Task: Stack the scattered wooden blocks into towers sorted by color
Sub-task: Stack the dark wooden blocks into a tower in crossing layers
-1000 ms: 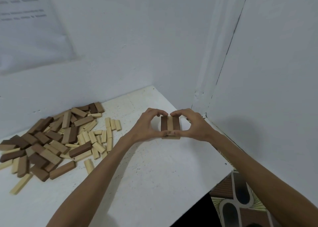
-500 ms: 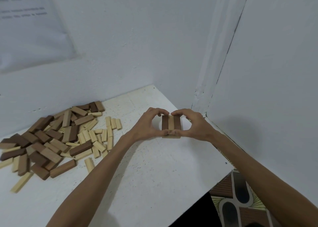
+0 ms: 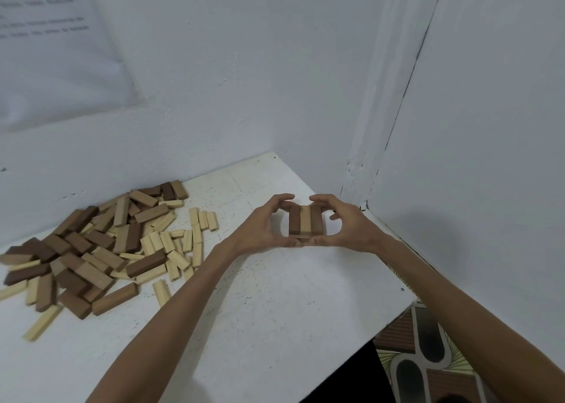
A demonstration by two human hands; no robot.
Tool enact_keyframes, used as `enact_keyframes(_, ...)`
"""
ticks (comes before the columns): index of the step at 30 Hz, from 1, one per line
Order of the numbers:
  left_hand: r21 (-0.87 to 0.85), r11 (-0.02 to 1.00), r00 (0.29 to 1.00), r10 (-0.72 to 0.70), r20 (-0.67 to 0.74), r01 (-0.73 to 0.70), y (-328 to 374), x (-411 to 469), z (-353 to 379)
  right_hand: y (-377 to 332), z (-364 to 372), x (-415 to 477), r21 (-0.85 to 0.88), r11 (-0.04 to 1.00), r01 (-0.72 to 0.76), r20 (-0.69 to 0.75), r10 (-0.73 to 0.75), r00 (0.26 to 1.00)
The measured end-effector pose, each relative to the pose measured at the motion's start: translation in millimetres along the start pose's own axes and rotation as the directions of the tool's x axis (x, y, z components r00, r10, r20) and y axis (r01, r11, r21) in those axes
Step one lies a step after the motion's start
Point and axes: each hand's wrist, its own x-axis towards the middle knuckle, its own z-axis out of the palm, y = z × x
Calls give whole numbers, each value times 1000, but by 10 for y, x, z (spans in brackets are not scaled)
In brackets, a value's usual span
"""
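Note:
A low stack of blocks (image 3: 305,222) stands on the white table (image 3: 275,311) near the wall corner. Its top layer shows a dark brown, a pale and a dark brown block side by side, over a lower layer I can barely see. My left hand (image 3: 260,228) curls round the stack from the left and my right hand (image 3: 348,226) from the right. Both thumbs lie against its near end and the fingers reach over its far end. A loose pile of dark, mid-brown and pale blocks (image 3: 101,246) lies at the left.
Two white walls meet just behind the stack. The table's right edge runs diagonally beside my right forearm, with a patterned floor (image 3: 428,356) below it. A sheet of paper (image 3: 55,44) hangs on the left wall.
My fingertips, which met over the far end of the stack, have drawn slightly apart. The stack and the pile stay where they were.

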Motion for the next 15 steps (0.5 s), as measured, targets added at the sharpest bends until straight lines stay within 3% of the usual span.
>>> enact_keyframes(15,15,1000,998,-21,-57,22,-61,-19,59,49,50,-44,17,1000,-26,-29,27,999)
